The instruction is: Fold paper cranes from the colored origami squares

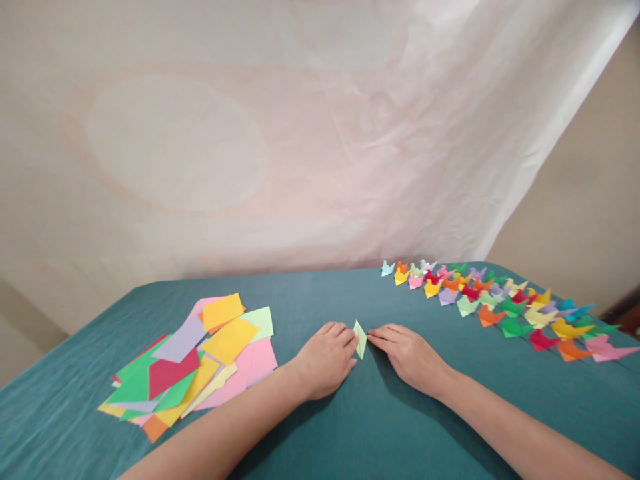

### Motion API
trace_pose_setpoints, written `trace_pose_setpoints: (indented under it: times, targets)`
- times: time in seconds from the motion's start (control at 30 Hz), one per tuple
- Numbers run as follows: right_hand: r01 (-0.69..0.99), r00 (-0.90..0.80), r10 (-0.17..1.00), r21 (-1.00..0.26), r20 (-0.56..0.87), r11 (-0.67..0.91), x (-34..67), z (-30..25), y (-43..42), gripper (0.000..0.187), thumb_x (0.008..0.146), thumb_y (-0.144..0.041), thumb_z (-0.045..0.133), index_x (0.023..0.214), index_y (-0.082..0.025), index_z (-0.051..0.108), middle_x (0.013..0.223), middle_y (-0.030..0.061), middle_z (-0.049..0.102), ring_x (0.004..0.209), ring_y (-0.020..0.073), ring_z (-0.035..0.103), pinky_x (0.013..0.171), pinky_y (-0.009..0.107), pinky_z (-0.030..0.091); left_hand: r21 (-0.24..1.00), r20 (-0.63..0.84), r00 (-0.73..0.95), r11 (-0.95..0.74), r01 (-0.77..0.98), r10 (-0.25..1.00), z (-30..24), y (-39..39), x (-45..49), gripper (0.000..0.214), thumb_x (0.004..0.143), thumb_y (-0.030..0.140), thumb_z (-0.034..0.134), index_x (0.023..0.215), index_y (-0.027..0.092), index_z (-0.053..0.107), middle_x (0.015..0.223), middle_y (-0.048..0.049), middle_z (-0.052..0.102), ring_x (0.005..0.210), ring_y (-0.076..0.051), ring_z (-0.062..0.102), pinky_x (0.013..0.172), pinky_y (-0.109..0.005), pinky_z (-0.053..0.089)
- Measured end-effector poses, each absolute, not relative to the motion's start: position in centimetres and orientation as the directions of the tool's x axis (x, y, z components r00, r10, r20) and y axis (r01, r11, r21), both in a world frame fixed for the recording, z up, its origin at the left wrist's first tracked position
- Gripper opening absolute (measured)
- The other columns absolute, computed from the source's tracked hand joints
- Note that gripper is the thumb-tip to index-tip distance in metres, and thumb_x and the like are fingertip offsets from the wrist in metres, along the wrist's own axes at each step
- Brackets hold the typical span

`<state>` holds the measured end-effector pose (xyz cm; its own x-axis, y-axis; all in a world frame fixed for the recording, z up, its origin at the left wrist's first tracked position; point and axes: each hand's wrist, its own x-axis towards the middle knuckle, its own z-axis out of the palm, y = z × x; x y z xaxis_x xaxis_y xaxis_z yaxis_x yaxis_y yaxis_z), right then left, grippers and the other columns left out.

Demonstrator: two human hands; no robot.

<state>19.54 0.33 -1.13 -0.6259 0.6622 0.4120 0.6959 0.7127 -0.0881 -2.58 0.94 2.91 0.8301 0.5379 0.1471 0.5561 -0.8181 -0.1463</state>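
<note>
A small light green piece of origami paper [361, 341], folded into a kite-like diamond, lies on the table between my hands. My left hand [327, 357] rests on its left side, with curled fingers pressed together and the fingertips holding that edge. From the other side, my right hand [407, 353] pinches with thumb and fingers at the paper's right corner. Part of the paper's left edge is hidden under my left fingers.
To the left lies a loose pile of coloured paper sheets [223, 340]. Rows of small folded paper birds [492, 316] in many colours stand at the right. A teal cloth [320, 293] covers the table, and a pale curtain [310, 133] hangs behind it.
</note>
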Motion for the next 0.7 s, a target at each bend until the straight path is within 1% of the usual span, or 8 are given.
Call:
trace_pose_setpoints:
  times: [0.27, 0.5, 0.7]
  targets:
    - [0.692, -0.627, 0.655, -0.084, 0.422, 0.717, 19.60, -1.01, 0.23, 0.036, 0.087, -0.007, 0.038, 0.115, -0.013, 0.060, 0.111, 0.0100, 0.064, 0.102, 0.0195, 0.056, 0.090, 0.036, 0.048, -0.152, 0.151, 0.834, -0.821, 0.551, 0.531, 2.79, 1.01, -2.58, 0.034, 0.092, 0.035, 0.040, 0.118, 0.015, 0.048, 0.115, -0.0088, 0.055, 0.108, -0.022, 0.047, 0.096, -0.035, 0.030]
    - [0.679, -0.641, 0.628, -0.056, 0.443, 0.732, 19.61, -1.35, 0.48, 0.036, 0.087, -0.008, 0.038, 0.114, -0.014, 0.060, 0.111, 0.0094, 0.064, 0.099, 0.0197, 0.057, 0.088, 0.037, 0.048, -0.167, 0.161, 0.830, -0.814, 0.556, 0.534, 2.44, 1.10, -2.60, 0.034, 0.091, 0.036, 0.042, 0.118, 0.016, 0.048, 0.114, -0.0083, 0.056, 0.109, -0.022, 0.047, 0.096, -0.035, 0.030]
    - [0.695, -0.640, 0.644, -0.042, 0.420, 0.718, 19.46, -1.24, 0.36, 0.034, 0.086, -0.008, 0.041, 0.113, -0.015, 0.060, 0.113, 0.0093, 0.063, 0.101, 0.0207, 0.056, 0.089, 0.038, 0.048, -0.164, 0.154, 0.832, -0.816, 0.554, 0.534, 2.53, 1.05, -2.53, 0.035, 0.091, 0.035, 0.042, 0.119, 0.014, 0.048, 0.116, -0.0093, 0.056, 0.111, -0.023, 0.047, 0.097, -0.036, 0.030]
